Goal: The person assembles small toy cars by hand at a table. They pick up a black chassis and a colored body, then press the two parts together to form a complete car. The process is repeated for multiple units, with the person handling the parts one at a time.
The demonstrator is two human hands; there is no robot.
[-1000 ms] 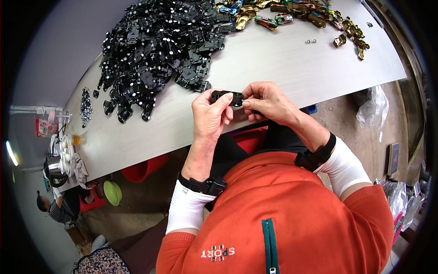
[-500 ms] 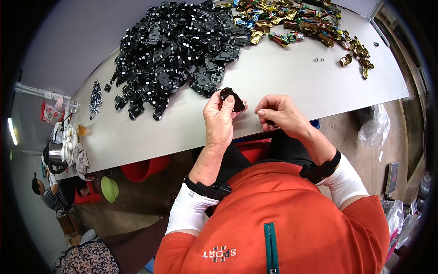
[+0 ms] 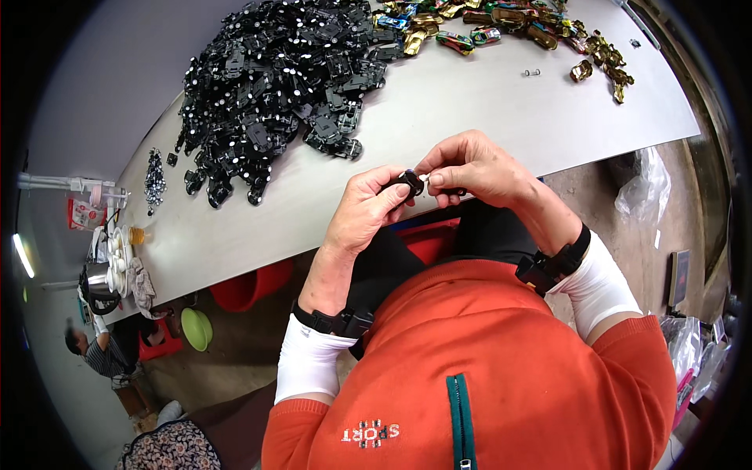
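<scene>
My left hand is closed round a dark toy car part, gripped between thumb and fingers above the table's near edge. Pinched close against its right end, my right hand has a small dark piece under its fingers, whose kind I cannot make out. A tiny pale bit shows where the fingertips meet the car part. Beyond my hands rises a big heap of black toy car chassis with white-centred wheels. Shiny gold and coloured toy car shells lie at the far right.
A small pile of wheel axles is on the table's left, and a single axle lies right of centre. White cups and a cloth stand at the left end. A person sits beyond, near a green basin.
My right hand has come in to the left hand, so the fingertips now meet at the car part. The car part has been turned in my left hand. The view has shifted slightly.
</scene>
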